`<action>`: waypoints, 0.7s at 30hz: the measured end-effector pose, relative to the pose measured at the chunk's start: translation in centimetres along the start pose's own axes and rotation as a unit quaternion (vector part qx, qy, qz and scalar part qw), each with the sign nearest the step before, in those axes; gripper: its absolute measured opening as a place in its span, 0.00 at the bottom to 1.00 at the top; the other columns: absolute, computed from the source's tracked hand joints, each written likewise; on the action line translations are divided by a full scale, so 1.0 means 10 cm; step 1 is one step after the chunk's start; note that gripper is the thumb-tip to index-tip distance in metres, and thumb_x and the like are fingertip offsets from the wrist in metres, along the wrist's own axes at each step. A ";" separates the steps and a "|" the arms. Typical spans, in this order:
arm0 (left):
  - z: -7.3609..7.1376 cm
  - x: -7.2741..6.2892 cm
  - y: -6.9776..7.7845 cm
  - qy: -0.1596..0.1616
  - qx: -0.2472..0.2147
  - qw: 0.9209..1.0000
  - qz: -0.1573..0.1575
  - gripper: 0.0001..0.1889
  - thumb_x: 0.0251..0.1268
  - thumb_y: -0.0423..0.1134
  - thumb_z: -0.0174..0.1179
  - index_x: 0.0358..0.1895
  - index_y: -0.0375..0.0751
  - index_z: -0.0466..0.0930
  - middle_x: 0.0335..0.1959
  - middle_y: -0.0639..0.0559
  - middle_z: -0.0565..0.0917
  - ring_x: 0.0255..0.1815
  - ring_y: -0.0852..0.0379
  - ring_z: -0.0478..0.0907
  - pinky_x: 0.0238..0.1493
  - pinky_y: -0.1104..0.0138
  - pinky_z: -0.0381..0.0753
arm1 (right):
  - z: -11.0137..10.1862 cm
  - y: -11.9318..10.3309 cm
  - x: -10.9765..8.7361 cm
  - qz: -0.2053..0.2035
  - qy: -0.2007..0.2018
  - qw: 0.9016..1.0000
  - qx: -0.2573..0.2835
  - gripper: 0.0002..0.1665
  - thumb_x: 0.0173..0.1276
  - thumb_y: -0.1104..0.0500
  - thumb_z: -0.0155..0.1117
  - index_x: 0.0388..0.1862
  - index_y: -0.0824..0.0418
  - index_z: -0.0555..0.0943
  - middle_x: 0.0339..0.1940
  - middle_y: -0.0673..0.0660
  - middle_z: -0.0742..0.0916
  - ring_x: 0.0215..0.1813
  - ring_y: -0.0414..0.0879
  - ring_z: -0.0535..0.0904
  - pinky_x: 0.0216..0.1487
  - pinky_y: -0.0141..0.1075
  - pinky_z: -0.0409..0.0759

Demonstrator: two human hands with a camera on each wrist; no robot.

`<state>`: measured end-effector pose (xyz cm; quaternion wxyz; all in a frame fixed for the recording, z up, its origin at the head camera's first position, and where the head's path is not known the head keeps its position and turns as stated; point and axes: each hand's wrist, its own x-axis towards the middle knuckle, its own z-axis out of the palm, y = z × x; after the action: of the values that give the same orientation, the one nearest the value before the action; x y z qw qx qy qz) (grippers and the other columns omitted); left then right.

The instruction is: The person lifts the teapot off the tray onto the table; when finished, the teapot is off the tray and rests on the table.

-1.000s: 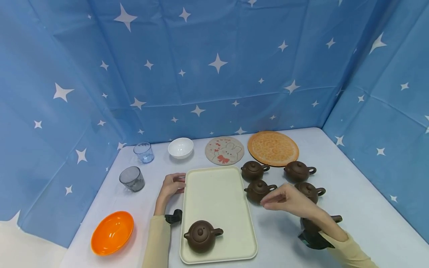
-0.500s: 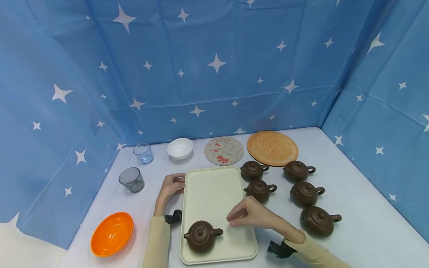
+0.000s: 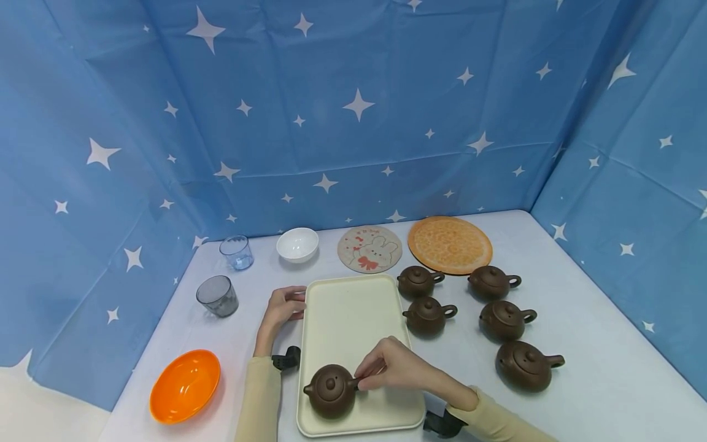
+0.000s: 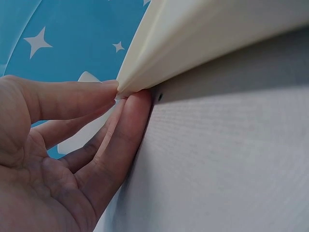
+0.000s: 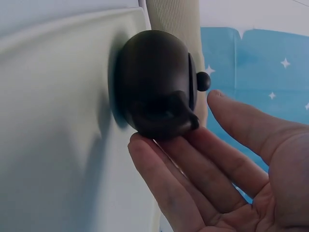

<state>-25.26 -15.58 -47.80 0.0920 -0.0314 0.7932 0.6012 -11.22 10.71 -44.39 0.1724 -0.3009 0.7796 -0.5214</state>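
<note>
A cream rectangular tray (image 3: 348,319) lies on the white-covered table, with a dark brown teapot (image 3: 330,399) upright near its front left corner. My left hand (image 3: 282,307) is at the tray's left edge; in the left wrist view its thumb and fingertips pinch the tray's rim (image 4: 140,63). Over the tray, my right hand (image 3: 394,365) has reached the teapot's handle. Seen from the right wrist, the fingers (image 5: 178,154) lie along the handle's far side, while the thumb (image 5: 236,113) stands apart near the lid knob (image 5: 203,81).
Several brown teapots stand to the tray's right, such as a flatter teapot (image 3: 527,366). Behind are a rabbit-print mat (image 3: 370,248), an orange round mat (image 3: 450,245) and a white bowl (image 3: 298,245). Leftward stand a blue glass (image 3: 236,253), a grey glass (image 3: 218,296) and an orange bowl (image 3: 185,387).
My right hand has moved left and toward me, from beside the teapots on the right to the handle of the teapot on the tray. The left hand stays put.
</note>
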 end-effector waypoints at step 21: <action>0.00 0.01 -0.01 -0.002 0.001 1.000 0.001 0.24 0.53 0.22 0.58 0.57 0.28 0.76 0.41 0.37 0.80 0.29 0.58 0.81 0.34 0.64 0.87 | 0.13 0.02 0.06 0.055 0.051 0.997 -0.002 0.06 0.51 0.63 0.76 0.28 0.64 0.89 0.25 0.53 0.89 0.27 0.34 0.84 0.31 0.25 0.83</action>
<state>-25.31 -15.64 -47.89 0.0926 -0.0296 0.7935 0.6008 -10.98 9.43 -45.08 0.1601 -0.2309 0.8036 -0.5247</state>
